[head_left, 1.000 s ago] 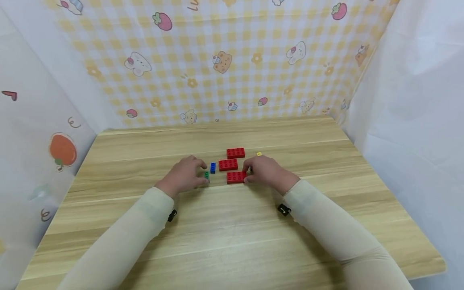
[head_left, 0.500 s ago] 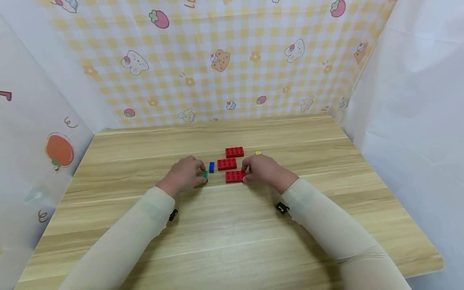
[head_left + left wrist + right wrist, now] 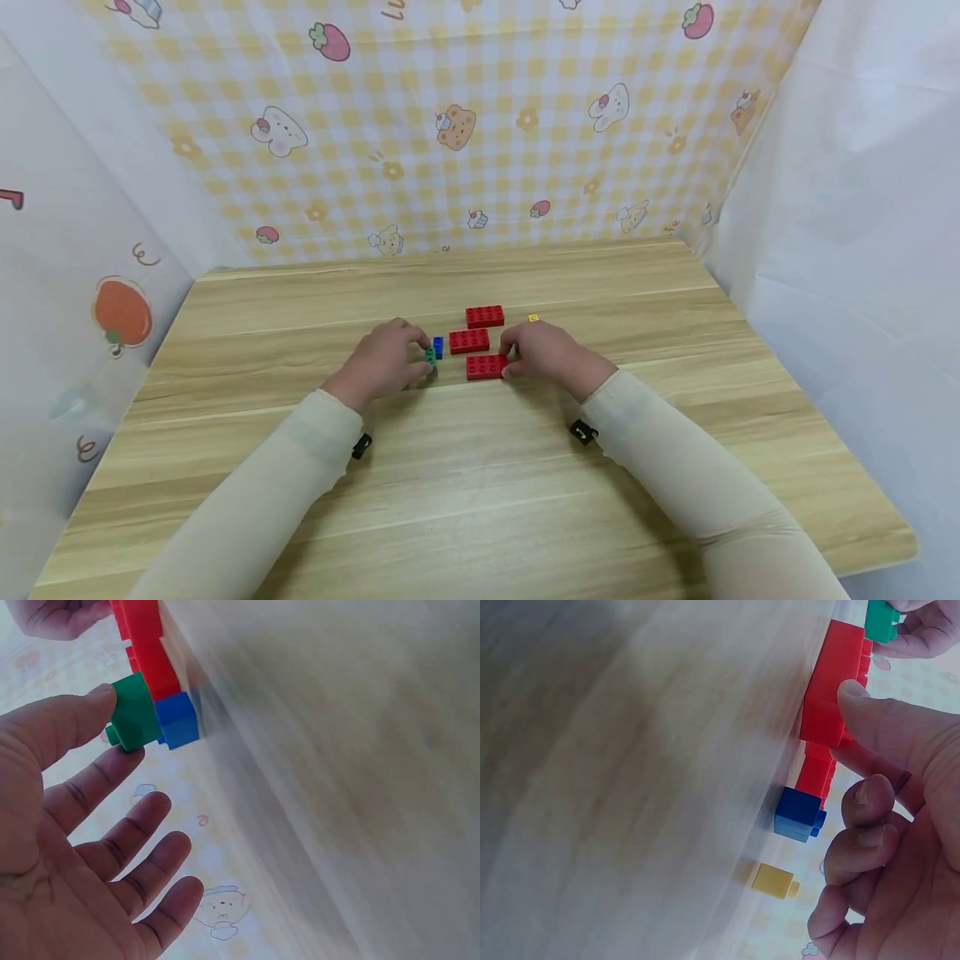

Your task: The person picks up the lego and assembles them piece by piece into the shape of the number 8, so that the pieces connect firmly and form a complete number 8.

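My left hand pinches a small green toy brick between thumb and index finger, its other fingers spread in the left wrist view. Right beside it, a small blue brick stands on the table and overlaps it in that view. My right hand holds the right end of the nearest red eight-stud brick between thumb and index finger, other fingers curled. Two more red bricks lie behind: a middle one and a far one.
A second blue brick stands by my right hand, mostly hidden by it in the head view. Beyond is a small yellow brick. The wooden table meets a checked cloth at the back and white sheets at the sides.
My left hand has closed on the green brick and moved it up and slightly right, nearer the blue brick. The right hand stays on the red brick.
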